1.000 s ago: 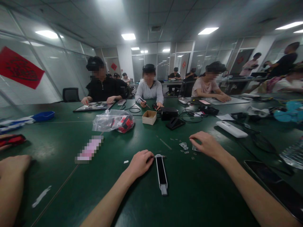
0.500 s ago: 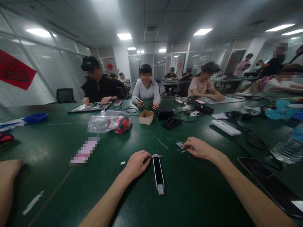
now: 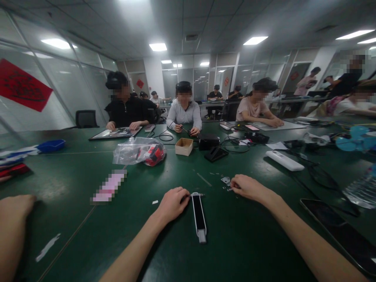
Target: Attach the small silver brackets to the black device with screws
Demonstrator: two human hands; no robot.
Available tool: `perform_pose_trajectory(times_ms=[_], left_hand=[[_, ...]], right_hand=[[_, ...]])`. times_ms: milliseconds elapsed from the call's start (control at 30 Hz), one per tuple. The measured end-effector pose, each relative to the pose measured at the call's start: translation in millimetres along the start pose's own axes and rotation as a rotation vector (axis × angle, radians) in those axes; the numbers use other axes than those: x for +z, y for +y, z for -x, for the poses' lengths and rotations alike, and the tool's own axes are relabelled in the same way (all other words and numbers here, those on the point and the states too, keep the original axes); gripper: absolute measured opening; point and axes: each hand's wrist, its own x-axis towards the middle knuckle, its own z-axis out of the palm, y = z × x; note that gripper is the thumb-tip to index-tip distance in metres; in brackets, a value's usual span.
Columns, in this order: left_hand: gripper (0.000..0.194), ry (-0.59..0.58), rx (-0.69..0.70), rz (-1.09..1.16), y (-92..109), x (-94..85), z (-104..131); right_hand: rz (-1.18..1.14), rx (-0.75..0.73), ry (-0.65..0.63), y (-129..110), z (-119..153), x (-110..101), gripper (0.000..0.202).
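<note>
My left hand [image 3: 175, 203] rests on the green table, its fingers curled together beside the upper end of a narrow white-framed device [image 3: 199, 213]. The device has a long black face and a grey tip pointing towards me. A thin short rod [image 3: 201, 194] lies across its upper end, close to my left fingertips; what those fingers hold is hidden. To the right, my right hand [image 3: 245, 187] is closed in a pinch, fingertips down among tiny loose parts [image 3: 227, 189]. A small metal plate [image 3: 225, 180] lies just beyond them. Anything within the pinch is too small to make out.
Another person's hand [image 3: 19, 207] rests at far left. Farther back are a plastic bag [image 3: 129, 150], a small box [image 3: 184, 147] and a black stand [image 3: 216, 154]. A white case [image 3: 284, 160], a dark phone [image 3: 335, 231] and a water bottle [image 3: 364, 192] lie right. Co-workers sit opposite.
The whole view has shifted slightly, so things appear farther right. My right fingers have drawn back a little from the metal plate. My left hand stays beside the device.
</note>
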Motion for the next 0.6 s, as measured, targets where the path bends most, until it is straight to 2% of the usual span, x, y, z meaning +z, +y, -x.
perform_pose_trajectory(times_ms=[167, 367, 500, 600], left_hand=[[0.014, 0.008, 0.010, -0.007, -1.4, 1.8, 0.1], [0.014, 0.005, 0.005, -0.004, -0.3, -0.4, 0.2], [0.014, -0.006, -0.009, -0.023, 1.9, -3.3, 1.0], [0.014, -0.008, -0.022, -0.042, 3.1, -5.0, 1.3]], right_hand=[[-0.010, 0.040, -0.073, -3.5, 0.1, -1.7, 0.009], [-0.027, 0.045, -0.045, -5.2, 0.8, -2.6, 0.007], [-0.045, 0.029, 0.081, -14.0, 0.2, -5.8, 0.009], [-0.127, -0.059, 0.205, -28.9, -0.4, -1.1, 0.010]])
